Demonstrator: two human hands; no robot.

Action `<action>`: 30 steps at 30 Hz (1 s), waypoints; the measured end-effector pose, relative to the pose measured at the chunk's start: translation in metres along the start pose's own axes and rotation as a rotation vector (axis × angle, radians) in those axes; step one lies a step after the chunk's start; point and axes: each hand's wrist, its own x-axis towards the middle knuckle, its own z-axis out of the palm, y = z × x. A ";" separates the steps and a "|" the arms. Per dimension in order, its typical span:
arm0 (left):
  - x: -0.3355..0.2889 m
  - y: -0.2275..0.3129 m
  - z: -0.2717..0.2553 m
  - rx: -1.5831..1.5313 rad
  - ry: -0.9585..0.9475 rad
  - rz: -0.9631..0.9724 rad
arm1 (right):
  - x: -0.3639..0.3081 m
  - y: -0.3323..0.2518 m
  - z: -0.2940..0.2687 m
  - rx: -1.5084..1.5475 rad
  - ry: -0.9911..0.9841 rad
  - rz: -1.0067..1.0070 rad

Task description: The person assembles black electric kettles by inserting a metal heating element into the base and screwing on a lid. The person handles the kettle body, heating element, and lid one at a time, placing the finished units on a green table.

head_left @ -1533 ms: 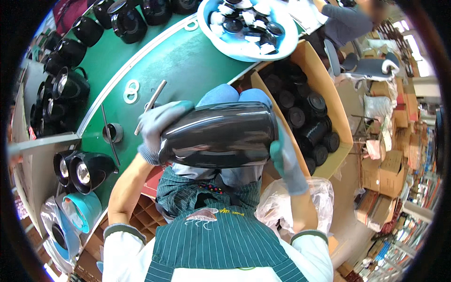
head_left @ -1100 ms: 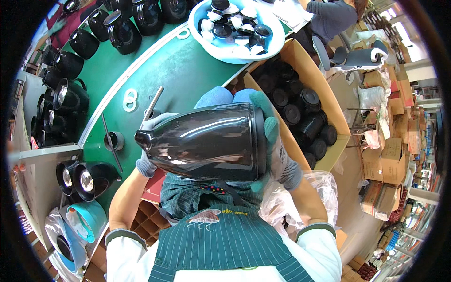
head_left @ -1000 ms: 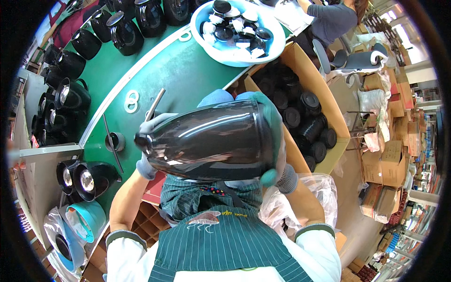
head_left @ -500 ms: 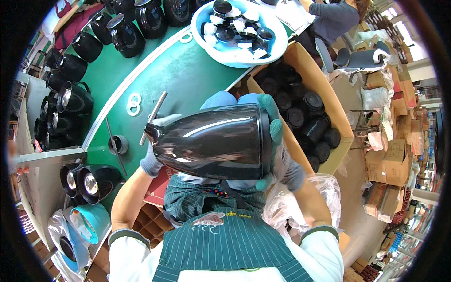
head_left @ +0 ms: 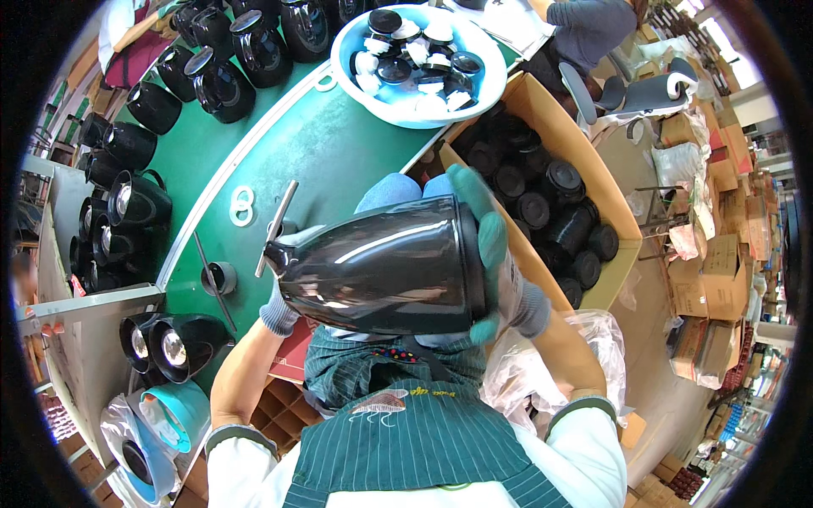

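Note:
I hold a glossy black jug body (head_left: 381, 267) on its side in front of my chest, its spout end to the left and its wide base to the right. My left hand (head_left: 279, 309), in a grey glove, grips the narrow spout end from below. My right hand (head_left: 495, 254), in a green glove, is wrapped over the rim of the base. A thin metal rod (head_left: 276, 227) sticks up on the green table (head_left: 322, 144) just behind the spout.
Several black jugs (head_left: 212, 80) line the table's far and left edges. A pale blue basin (head_left: 415, 59) of black and white lids sits at the back. A cardboard box (head_left: 550, 203) of black parts stands to the right. Another person (head_left: 593, 25) works beyond it.
The jug was turned from a darker side view and raised closer to me. Then it shifted slightly right. My right hand slid over the base rim.

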 end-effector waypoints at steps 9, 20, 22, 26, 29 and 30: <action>-0.004 0.084 0.138 1.368 0.252 0.642 | -0.033 0.007 0.032 0.926 0.399 0.569; 0.005 0.071 0.142 1.414 0.228 0.693 | -0.032 -0.006 0.009 -0.163 0.167 0.204; 0.000 0.065 0.151 1.391 0.223 0.728 | -0.028 -0.032 0.000 -0.079 0.095 0.443; 0.000 0.085 0.197 1.450 0.109 0.711 | -0.058 -0.014 0.005 0.312 0.224 0.621; 0.000 0.103 0.183 1.624 0.038 0.676 | -0.074 0.005 0.019 0.837 0.345 0.793; 0.002 0.108 0.193 1.783 -0.061 0.730 | -0.068 0.006 0.020 1.139 0.416 0.869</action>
